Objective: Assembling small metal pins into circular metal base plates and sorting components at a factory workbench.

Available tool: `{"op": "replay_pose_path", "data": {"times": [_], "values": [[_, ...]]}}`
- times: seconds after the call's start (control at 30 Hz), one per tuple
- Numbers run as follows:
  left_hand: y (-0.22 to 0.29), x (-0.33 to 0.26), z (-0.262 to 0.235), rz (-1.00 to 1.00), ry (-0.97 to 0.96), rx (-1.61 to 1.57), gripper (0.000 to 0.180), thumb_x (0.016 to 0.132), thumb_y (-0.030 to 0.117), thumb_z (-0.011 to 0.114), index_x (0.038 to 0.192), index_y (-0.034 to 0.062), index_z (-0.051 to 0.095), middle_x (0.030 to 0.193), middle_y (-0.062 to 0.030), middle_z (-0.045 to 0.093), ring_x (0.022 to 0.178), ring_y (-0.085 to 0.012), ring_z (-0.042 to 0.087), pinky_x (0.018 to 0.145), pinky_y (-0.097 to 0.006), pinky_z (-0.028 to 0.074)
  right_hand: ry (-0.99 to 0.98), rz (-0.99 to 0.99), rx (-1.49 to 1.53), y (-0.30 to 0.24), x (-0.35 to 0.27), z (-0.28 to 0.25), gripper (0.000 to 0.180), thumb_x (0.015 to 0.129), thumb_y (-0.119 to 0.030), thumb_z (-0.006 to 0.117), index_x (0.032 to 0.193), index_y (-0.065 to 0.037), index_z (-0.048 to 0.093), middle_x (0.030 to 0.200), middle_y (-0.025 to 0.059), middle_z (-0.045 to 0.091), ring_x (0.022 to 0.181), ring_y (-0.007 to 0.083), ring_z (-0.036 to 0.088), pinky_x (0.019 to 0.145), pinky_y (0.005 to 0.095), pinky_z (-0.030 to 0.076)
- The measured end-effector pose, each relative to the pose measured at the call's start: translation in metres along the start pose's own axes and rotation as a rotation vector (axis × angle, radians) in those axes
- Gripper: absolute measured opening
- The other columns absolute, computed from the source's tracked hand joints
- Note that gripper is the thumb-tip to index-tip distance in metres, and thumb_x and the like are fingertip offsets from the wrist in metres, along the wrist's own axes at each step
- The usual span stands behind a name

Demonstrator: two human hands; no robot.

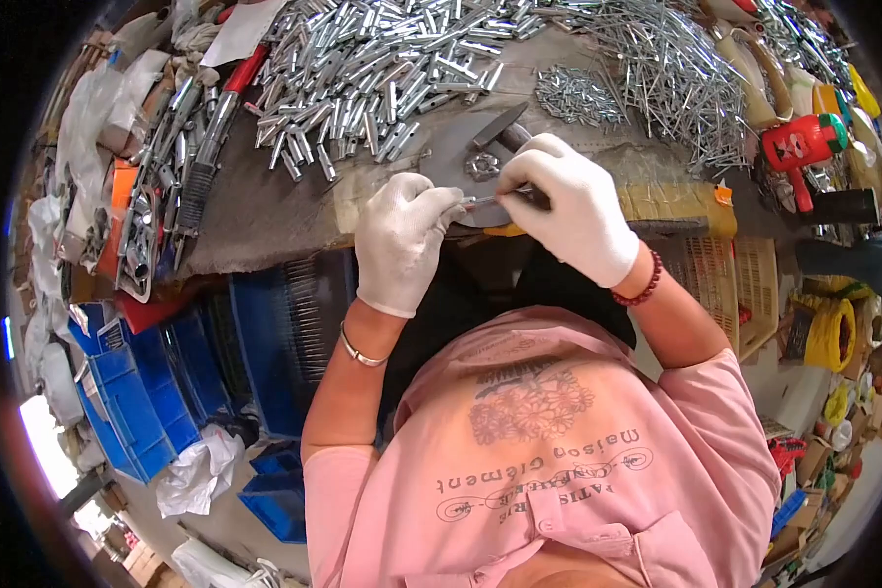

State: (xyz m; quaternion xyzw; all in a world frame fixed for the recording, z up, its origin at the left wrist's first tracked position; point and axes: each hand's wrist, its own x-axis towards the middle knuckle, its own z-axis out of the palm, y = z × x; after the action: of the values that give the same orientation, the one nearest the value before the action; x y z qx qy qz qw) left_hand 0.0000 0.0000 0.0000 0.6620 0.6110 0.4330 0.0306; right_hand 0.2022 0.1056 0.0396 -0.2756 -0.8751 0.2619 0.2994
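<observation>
My left hand (400,240), in a white knit glove, pinches one end of a thin silvery metal rod (479,202). The other end is between the fingertips of my right hand (580,208), also gloved in white. The rod lies nearly level above the front edge of the bench; its ends are hidden by the fingers. Just beyond it is a round grey metal plate (445,149) with a small shiny metal part (480,166) on it. A hammer (501,125) rests at the plate's far side, its handle partly behind my right hand.
Loose metal tubes (363,78) are heaped at the back left, small pins (578,96) at the back middle, long thin rods (671,73) at the back right. Hand tools (201,167) lie left, a red and green bottle (804,144) right. Blue bins (132,402) stand below left.
</observation>
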Motion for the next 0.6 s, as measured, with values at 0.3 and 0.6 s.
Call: {"op": "replay_pose_path", "data": {"times": [0.3,0.6], "values": [[-0.014,-0.001,-0.003,-0.025,0.047,0.006,0.019,0.079,0.003,0.082,0.096,0.0088,0.078,0.087,-0.0098,0.065,0.081,-0.0314,0.067,0.070,-0.044,0.054,-0.049,-0.061,0.019,-0.006,0.020,0.026,0.015,0.085,-0.006,0.079,0.097,-0.007,0.070,0.097,0.0120,0.068,0.088,0.0345,0.070,0.076,0.0416,0.057],[0.001,-0.009,-0.007,0.014,-0.010,0.051,0.013,0.084,0.008,0.080,0.097,0.0104,0.076,0.089,-0.0087,0.065,0.085,-0.0315,0.069,0.073,-0.045,0.056,-0.121,-0.156,-0.149,-0.017,0.013,0.017,0.012,0.084,-0.012,0.078,0.090,-0.011,0.067,0.092,0.0105,0.064,0.083,0.0353,0.069,0.070,0.0474,0.056]]}}
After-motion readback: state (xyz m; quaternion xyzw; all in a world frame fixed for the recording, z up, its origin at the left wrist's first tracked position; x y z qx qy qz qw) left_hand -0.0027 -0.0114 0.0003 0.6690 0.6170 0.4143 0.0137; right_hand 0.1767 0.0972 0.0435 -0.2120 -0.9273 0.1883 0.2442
